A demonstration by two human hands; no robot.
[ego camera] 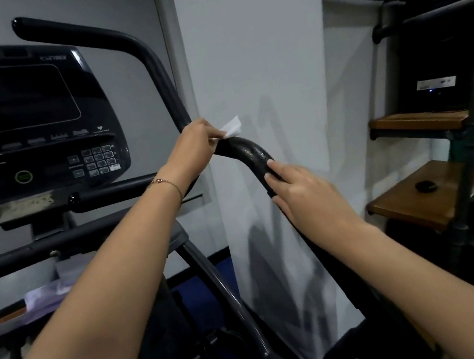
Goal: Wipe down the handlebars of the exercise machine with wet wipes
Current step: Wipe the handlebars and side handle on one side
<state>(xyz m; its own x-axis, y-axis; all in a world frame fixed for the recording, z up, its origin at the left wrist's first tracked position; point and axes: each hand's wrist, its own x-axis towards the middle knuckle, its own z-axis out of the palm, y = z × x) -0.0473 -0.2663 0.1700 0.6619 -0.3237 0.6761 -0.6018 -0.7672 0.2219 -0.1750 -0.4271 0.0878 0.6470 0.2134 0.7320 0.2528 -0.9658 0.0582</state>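
A black curved handlebar (252, 154) of the exercise machine bends down toward me at centre. My left hand (194, 149) is closed around its upper part with a white wet wipe (232, 128) pressed against the bar; a corner of the wipe sticks out past my fingers. My right hand (304, 192) grips the same handlebar lower down, below the bend, with the fingertips on its textured surface. A second handlebar (97, 39) rises behind, up and to the left.
The machine's dark console (16, 123) with a keypad fills the left. A white wall pillar (256, 65) stands close behind the handlebar. A shelf unit with wooden boards (429, 199) and a black box (435, 71) is at right. Purple items lie on the machine's tray (43, 294).
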